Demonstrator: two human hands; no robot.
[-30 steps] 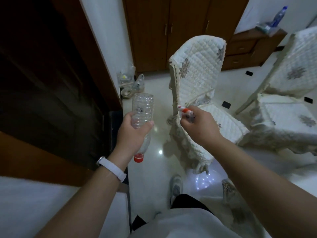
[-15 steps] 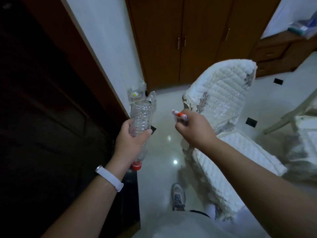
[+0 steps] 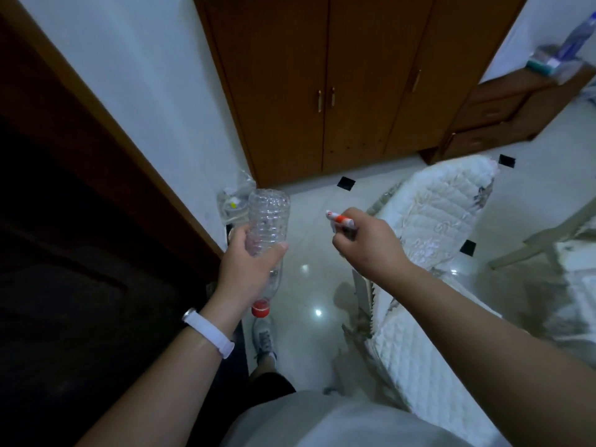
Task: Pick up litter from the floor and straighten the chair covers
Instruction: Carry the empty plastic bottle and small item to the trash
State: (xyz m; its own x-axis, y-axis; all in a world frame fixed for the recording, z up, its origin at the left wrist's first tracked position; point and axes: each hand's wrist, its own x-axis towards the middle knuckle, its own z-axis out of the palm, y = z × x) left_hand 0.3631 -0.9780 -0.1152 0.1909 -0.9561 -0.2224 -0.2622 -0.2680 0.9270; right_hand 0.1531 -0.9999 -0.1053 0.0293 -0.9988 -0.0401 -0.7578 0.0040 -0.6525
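My left hand (image 3: 250,269) grips an empty clear plastic bottle (image 3: 268,217) upside down, its red cap (image 3: 260,310) pointing at the floor. My right hand (image 3: 367,246) holds a small white and orange wrapper (image 3: 340,219) that sticks out to the left of the fist. Both hands are raised over the glossy tiled floor (image 3: 309,253). A chair with a white quilted cover (image 3: 435,208) stands just right of my right hand. A clear bag of litter (image 3: 233,204) sits on the floor at the wall corner, partly hidden behind the bottle.
A dark wooden door and frame (image 3: 80,188) fill the left side. A brown wardrobe (image 3: 338,85) stands ahead, with a low drawer unit (image 3: 503,121) to its right carrying bottles. A second covered chair (image 3: 574,272) is at the right edge. My shoe (image 3: 264,340) is on the floor below.
I have walked forward toward the wardrobe and the corner bag. The covered chair has shifted right and lower in view. Both hands keep their hold on the bottle and the wrapper.
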